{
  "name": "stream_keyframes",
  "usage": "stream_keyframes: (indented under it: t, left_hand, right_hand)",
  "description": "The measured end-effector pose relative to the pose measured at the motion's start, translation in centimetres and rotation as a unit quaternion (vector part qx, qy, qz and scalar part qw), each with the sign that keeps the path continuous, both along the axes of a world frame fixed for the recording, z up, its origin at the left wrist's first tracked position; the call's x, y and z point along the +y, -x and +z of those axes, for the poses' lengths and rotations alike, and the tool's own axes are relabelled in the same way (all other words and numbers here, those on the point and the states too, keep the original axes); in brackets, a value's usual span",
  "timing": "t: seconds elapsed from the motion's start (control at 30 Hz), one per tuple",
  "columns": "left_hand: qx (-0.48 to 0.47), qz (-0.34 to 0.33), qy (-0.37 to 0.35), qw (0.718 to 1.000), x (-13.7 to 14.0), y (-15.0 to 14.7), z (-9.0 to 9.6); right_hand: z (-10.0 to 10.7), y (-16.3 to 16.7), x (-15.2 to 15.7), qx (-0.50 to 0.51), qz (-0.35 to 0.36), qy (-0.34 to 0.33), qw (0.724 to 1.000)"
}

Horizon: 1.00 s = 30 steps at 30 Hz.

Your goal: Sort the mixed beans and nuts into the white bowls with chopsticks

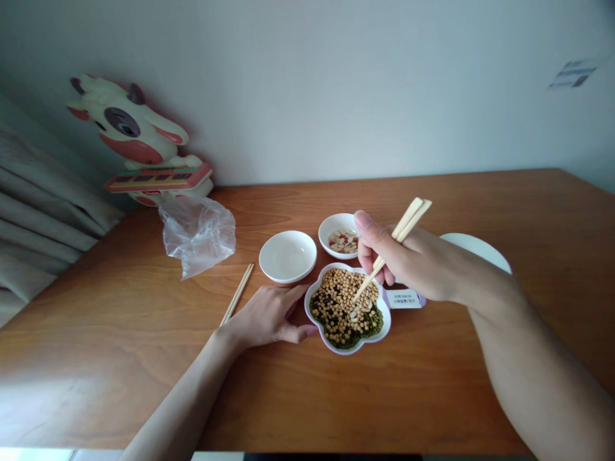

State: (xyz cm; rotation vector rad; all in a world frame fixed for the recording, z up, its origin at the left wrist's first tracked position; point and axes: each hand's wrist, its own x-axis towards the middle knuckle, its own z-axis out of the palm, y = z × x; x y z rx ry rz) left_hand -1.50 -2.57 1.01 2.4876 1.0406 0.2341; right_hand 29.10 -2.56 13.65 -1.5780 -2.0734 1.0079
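Note:
A flower-shaped white bowl [383,331] with a lilac rim and a labelled handle holds yellow soybeans, green beans, dark beans and a few pale peanuts. At its left edge, my left hand [271,315] grips the bowl between thumb and fingers. My right hand [403,256] is closed around a pair of wooden chopsticks [408,221], whose tips reach down among the beans. Just behind is a small white bowl [327,228] with peanuts and some reddish pieces in it; my right hand partly covers its edge. Left of that one stands an empty white bowl [288,256].
A second pair of chopsticks [239,291] lies by my left wrist. Farther left is a crumpled clear plastic bag [198,234], before a cow-shaped toy keyboard [144,144] against the wall. A white plate [480,248] sits partly behind my right forearm on the wooden table [408,397].

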Motion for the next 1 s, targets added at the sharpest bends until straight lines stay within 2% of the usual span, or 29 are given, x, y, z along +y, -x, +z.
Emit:
stream_keyframes:
  t: [0.4,0.67,0.8,0.9,1.0]
  left_hand:
    - [0.003,-0.004,-0.003,1.0,0.0,0.0,0.0]
    - [0.012,-0.005,-0.006,1.0,0.1,0.1,-0.2]
    - [0.01,-0.004,-0.008,1.0,0.0,0.1,-0.3]
    - [0.013,0.0,-0.003,1.0,-0.1,0.1,-0.2]
    - [0.011,0.005,-0.004,1.0,-0.1,0.1,-0.1]
  right_hand:
    - [-1.0,1.8,0.7,-0.056,-0.056,-0.027,0.996]
    - [-0.9,2.2,0.8,-0.041,-0.026,-0.069,0.996]
    - [-0.5,2.0,0.8,-0.006,-0.058,-0.051,0.997]
    - [-0.4,1.0,1.2,0.062,-0.074,-0.048,0.994]
    - [-0.4,-0.2,2.2,0.14,-0.096,-0.096,0.981]
